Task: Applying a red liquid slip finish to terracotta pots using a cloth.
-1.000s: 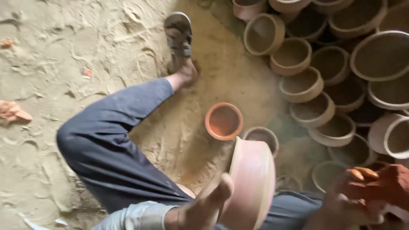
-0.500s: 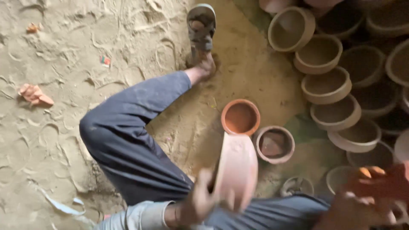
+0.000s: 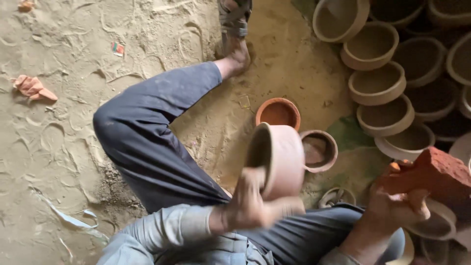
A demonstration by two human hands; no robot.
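Observation:
My left hand (image 3: pixel 252 206) grips a pale clay pot (image 3: pixel 282 157) by its rim, thumb inside, holding it on its side with the mouth turned left over my lap. My right hand (image 3: pixel 397 206) holds a reddish brick-like block (image 3: pixel 434 174) at the lower right. Just beyond the held pot, an orange clay bowl (image 3: pixel 278 113) and a smaller brown-rimmed bowl (image 3: pixel 320 149) sit on the sandy ground.
Several unfired clay pots (image 3: pixel 378 83) are stacked along the right side. My bent leg in dark blue trousers (image 3: pixel 147 142) stretches to a sandalled foot (image 3: pixel 234 24) at the top. A crumpled reddish scrap (image 3: pixel 32 88) lies on the sand (image 3: pixel 73 147) at the left.
The pot in my left hand has turned so its mouth faces left. My right hand has lifted the reddish block higher into view. The view has shifted, moving the scene upward.

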